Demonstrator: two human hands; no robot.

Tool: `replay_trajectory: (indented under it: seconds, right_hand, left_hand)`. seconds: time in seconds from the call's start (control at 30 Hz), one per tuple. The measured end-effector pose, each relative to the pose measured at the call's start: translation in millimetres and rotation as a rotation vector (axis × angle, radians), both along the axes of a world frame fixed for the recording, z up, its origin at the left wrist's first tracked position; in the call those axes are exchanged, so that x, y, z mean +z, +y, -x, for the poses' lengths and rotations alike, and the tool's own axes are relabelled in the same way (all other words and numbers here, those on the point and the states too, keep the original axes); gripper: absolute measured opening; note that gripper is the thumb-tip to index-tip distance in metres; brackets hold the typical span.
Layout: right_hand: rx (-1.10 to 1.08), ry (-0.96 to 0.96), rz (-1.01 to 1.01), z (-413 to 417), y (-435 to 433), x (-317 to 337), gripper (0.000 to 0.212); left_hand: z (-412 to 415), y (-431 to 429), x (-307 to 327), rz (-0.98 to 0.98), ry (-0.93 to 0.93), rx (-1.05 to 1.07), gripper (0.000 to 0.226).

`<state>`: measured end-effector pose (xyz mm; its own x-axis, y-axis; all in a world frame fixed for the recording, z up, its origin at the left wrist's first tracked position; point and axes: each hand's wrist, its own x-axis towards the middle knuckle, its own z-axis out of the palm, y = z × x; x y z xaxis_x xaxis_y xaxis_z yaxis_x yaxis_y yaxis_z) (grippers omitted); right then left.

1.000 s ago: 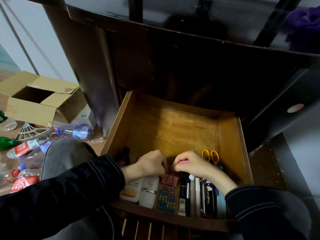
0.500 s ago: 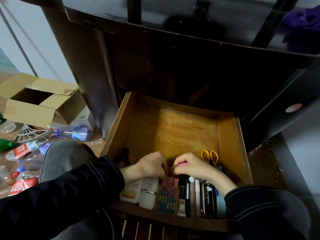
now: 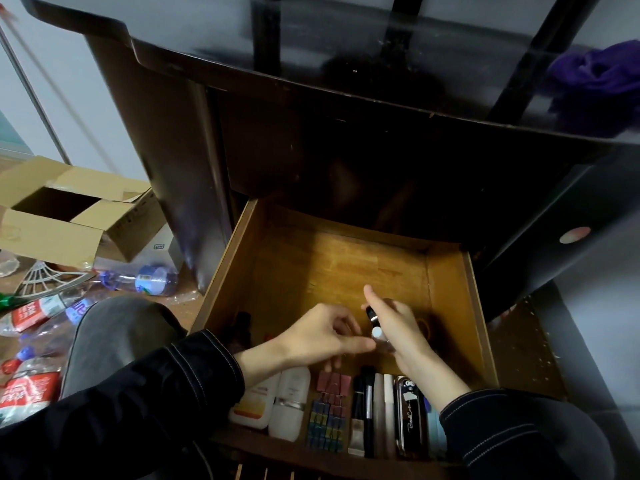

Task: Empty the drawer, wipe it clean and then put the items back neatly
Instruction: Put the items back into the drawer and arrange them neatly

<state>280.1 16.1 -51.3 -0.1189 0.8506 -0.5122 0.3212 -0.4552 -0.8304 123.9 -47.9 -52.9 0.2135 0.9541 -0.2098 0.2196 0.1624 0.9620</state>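
Note:
The wooden drawer (image 3: 450,275) is pulled out of a dark desk. Along its front lie two white bottles (image 3: 291,403), a row of pink and coloured binder clips (image 3: 329,414), black and white pens or brushes (image 3: 369,414) and a black case (image 3: 410,420). My right hand (image 3: 398,327) hovers over the middle of the drawer, gripping a small black tube (image 3: 372,315) and a white-capped stick (image 3: 377,332). My left hand (image 3: 325,336) is just left of it, fingers loosely spread, holding nothing I can see. The scissors are hidden behind my right hand.
A purple cloth (image 3: 595,74) lies on the desk top at the right. On the floor at the left are an open cardboard box (image 3: 69,220) and several plastic bottles (image 3: 145,278). My knee (image 3: 114,337) is beside the drawer's left wall.
Both hands have lifted off the pink clips. My right hand now holds a black tube and a white-capped stick and has moved up and right, covering the scissors.

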Motion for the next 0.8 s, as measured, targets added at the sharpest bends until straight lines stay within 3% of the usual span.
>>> replay_trajectory:
  seconds: [0.27, 0.47, 0.57, 0.7, 0.8]
  right_hand:
    - [-0.030, 0.054, -0.021, 19, -7, -1, 0.047]
    - [-0.118, 0.129, 0.031, 8, 0, -2, 0.039]
    - [-0.084, 0.120, 0.033, 3, 5, -6, 0.035]
    - [0.143, -0.003, -0.052, 15, 1, -13, 0.025]
    - [0.287, -0.116, -0.154, 22, -4, -18, 0.023]
  left_hand:
    - [-10, 0, -1, -0.151, 0.010, 0.077, 0.020]
    - [19, 6, 8, -0.004, -0.049, 0.187, 0.016]
    - [59, 6, 15, -0.014, 0.120, 0.246, 0.014]
    - [98, 0, 23, -0.043, 0.541, 0.181, 0.009]
    - [98, 1, 21, -0.004, 0.651, 0.110, 0.007]
